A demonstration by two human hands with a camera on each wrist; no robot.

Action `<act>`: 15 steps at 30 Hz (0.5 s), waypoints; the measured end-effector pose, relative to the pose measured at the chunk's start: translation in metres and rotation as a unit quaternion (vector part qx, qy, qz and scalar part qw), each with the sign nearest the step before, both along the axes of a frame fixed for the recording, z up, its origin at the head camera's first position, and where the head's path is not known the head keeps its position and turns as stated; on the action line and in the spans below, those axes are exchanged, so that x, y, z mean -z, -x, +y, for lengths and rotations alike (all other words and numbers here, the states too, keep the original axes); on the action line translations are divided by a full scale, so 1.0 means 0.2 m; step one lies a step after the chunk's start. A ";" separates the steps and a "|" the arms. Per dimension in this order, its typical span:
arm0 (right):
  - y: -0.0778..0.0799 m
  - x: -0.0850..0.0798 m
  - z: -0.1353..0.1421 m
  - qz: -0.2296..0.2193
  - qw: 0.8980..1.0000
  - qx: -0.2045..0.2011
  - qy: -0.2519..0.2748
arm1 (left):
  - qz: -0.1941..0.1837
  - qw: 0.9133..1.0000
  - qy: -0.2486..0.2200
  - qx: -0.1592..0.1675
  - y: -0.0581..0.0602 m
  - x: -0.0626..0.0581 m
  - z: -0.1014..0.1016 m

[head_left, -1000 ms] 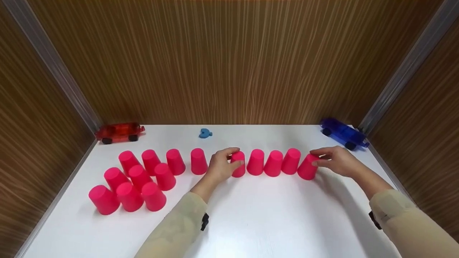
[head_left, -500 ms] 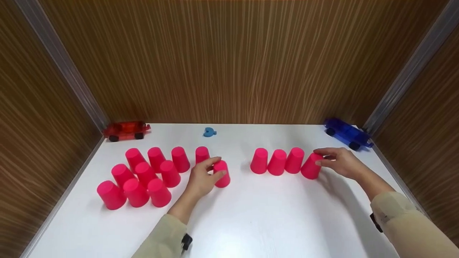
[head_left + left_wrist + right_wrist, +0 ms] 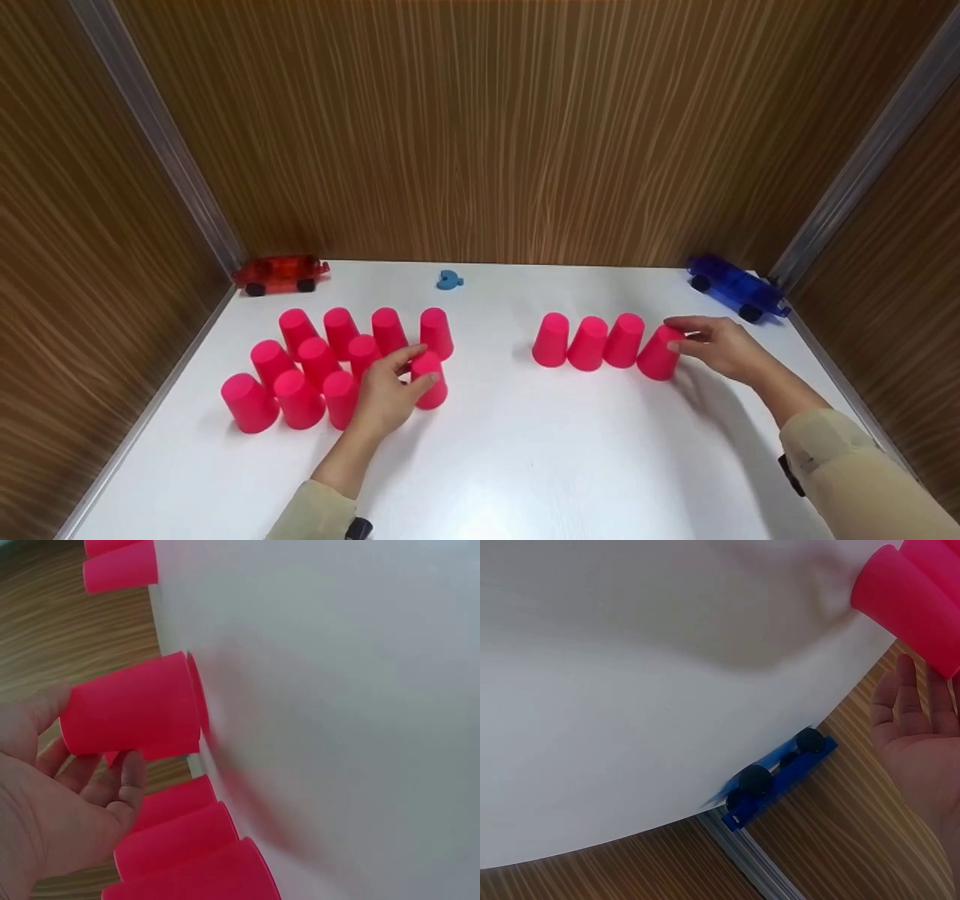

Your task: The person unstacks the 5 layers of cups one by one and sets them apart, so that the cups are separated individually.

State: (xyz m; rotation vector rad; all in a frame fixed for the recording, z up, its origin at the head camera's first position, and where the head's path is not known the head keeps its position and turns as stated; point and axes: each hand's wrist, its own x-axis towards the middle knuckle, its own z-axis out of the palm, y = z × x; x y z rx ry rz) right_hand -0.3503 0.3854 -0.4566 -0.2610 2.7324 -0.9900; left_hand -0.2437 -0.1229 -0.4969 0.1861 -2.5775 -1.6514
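Note:
In the head view my left hand (image 3: 386, 397) pinches an upside-down pink cup (image 3: 429, 382) between thumb and fingers, in front of the back row's last cup (image 3: 436, 334). The left wrist view shows the same held cup (image 3: 131, 709) close to the tabletop; whether it touches is unclear. My right hand (image 3: 724, 349) holds the top of the rightmost pink cup (image 3: 660, 354), which leans toward that hand. Right beside it stand several upside-down pink cups (image 3: 588, 345) in a row. To the left, more pink cups (image 3: 300, 401) stand in staggered rows, some partly hidden by my left hand.
A red toy car (image 3: 281, 274) stands at the back left of the white table (image 3: 525, 465). A blue toy car (image 3: 736, 289) is at the back right, and a small blue piece (image 3: 449, 280) lies near the back. Wood-grain panels (image 3: 480, 135) enclose the sides and back.
My left hand has drawn one cup away from the right-hand row and carried it left to the staggered group. The right hand stays on its cup. The view has shifted slightly.

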 end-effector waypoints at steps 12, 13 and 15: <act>0.00 0.00 0.01 0.010 1.000 -0.004 0.022 | -0.001 1.000 -0.008 -0.027 0.05 0.02 -0.05; 0.00 0.00 0.01 0.008 1.000 -0.003 0.023 | -0.001 1.000 -0.008 -0.026 0.05 0.02 -0.05; 0.00 0.00 0.01 0.005 1.000 -0.001 0.025 | -0.002 1.000 -0.008 -0.025 0.05 0.01 -0.05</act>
